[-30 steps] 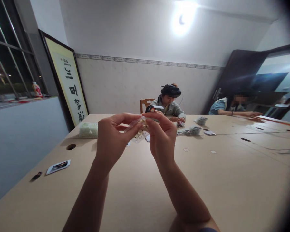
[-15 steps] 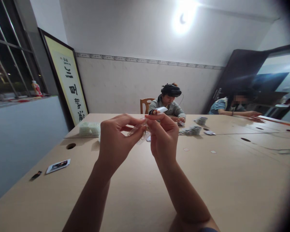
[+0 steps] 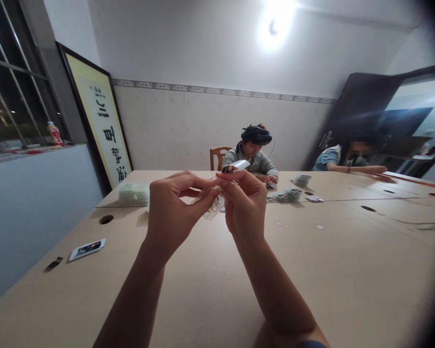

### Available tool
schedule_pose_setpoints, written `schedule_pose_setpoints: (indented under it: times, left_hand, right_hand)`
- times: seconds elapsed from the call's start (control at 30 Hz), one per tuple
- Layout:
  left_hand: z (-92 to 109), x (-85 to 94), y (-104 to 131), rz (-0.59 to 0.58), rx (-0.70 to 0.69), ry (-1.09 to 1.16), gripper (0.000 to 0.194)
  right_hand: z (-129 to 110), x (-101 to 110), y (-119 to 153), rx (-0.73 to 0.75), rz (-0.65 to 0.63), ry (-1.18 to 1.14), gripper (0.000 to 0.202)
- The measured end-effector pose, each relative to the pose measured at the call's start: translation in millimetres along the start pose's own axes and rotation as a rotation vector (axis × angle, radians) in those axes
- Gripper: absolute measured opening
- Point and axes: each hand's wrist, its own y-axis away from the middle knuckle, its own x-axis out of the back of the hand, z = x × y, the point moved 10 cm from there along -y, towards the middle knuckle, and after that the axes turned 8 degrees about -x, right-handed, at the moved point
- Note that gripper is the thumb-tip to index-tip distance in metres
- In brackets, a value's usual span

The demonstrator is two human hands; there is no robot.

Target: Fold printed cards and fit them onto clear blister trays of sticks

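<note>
Both of my hands are raised over the table, fingertips meeting in front of me. My left hand [image 3: 174,208] pinches a thin clear plastic piece [image 3: 214,209] with dark curly marks on it; its exact kind cannot be made out. On the other side, my right hand [image 3: 244,200] grips the same piece with thumb and forefinger, its remaining fingers curled in. A shiny white strip [image 3: 241,165] sticks up just behind the right fingers; whether it belongs to the plastic piece is unclear. Fingers hide much of what is held.
On the table [image 3: 210,299] lie a printed packet [image 3: 87,250] and a small dark card [image 3: 53,264] at left. A pale stack [image 3: 133,194] stands beyond them. Small stacks [image 3: 292,195] sit near a person [image 3: 252,154] opposite; another person [image 3: 333,158] sits at right.
The plastic piece has tilted, so its dark curly marks show more plainly. The white strip shows a little higher. Both hands keep their pinch and have shifted very slightly left.
</note>
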Motion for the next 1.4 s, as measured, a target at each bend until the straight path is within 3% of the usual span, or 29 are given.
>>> schedule_pose_setpoints:
  times: [0.9, 1.4]
  left_hand:
    - [-3.8, -1.8, -0.6, 0.005, 0.05, 0.054, 0.009]
    - [4.9, -1.8, -0.7, 0.005, -0.025, -0.004, 0.013]
  right_hand:
    - [-8.8, -3.6, 1.5, 0.037, -0.029, 0.009, 0.006]
    - [-10.9, -3.6, 0.6, 0.058, -0.017, 0.003, 0.011]
